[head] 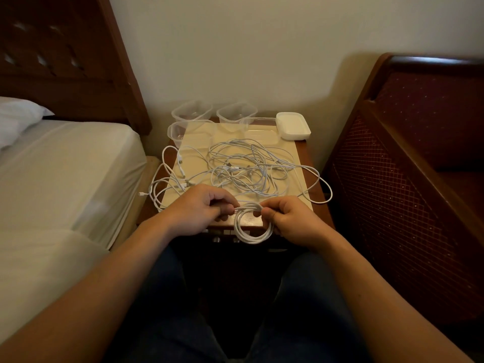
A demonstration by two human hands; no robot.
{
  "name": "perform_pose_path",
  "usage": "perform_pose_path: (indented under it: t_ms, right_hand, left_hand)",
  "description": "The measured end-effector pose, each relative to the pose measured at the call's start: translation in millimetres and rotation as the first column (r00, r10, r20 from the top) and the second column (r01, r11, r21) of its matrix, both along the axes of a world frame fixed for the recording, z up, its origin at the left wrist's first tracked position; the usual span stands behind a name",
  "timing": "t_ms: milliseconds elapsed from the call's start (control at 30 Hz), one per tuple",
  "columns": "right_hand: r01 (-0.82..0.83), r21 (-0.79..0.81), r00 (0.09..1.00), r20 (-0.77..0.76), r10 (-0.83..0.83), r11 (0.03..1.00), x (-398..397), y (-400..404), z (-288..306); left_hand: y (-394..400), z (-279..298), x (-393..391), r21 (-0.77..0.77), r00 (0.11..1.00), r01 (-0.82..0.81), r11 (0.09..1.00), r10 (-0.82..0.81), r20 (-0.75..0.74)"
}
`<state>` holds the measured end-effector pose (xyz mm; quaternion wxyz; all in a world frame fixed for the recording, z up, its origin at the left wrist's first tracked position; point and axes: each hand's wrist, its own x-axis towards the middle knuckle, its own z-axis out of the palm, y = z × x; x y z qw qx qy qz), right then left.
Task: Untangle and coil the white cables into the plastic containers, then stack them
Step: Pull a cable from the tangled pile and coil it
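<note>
Nearest the camera, the person's two forearms reach forward over dark trousers toward the tabletop, a small nightstand with a pale top panel. At the tabletop's near edge, the right hand has its grip clamped on a coiled cable: thumb and fingers pinch the right side of a small round loop of several white turns, which hangs just over the front edge. The left hand, on the loop's other side, pinches a strand of the same cable at the top of the coil, its fingers curled around it.

Beyond the hands, a tangle of white cables sprawls across the middle of the tabletop. Some loops spill over the tabletop's left edge, and one long strand arcs past its right edge.

Farther back, clear plastic containers sit along the far part of the tabletop: one at the far left corner, two more behind it against the wall, and a shallower one toward the right. A stack of white lids rests at the far right corner.

A bed with white sheets stands left of the tabletop, and a dark wooden chair stands to its right.
</note>
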<state>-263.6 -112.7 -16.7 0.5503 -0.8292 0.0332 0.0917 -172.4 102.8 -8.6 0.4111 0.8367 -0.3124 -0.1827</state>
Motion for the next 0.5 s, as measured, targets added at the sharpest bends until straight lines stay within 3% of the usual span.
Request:
perform_pose_path:
  t_ms: [100,200,267,333,400,500]
  right_hand:
    - [-0.153,0.079,0.987,-0.041,0.156,0.985,-1,2,-4]
    - [-0.212,0.319,0.974,-0.01,0.227,0.924,1,4,1]
    - [-0.173,0.411,0.982,0.001,0.19,0.895,2,6,4]
    - [-0.11,0.378,0.994,0.017,0.112,0.919,3,6,0]
    - [-0.057,0.315,0.998,0.043,0.046,0.947,3,4,-6]
    - [0.0,0.267,0.998,0.06,-0.017,0.964,0,4,-11]
  left_hand:
    - [2,-4,3,0.009,0.921,0.038,0.999,-0.039,0.389]
    - [-1,-16,-3,-0.108,0.837,0.066,0.992,0.004,0.547]
    - [-8,-23,-11,-0.228,0.889,-0.034,0.973,0.134,0.437]
    - [-16,-28,-19,-0.301,0.973,-0.161,0.94,0.203,0.112]
    - [-22,-30,-24,-0.313,0.965,-0.241,0.919,0.193,-0.178]
    - [-23,-28,-24,-0.273,0.922,-0.27,0.923,0.166,-0.349]
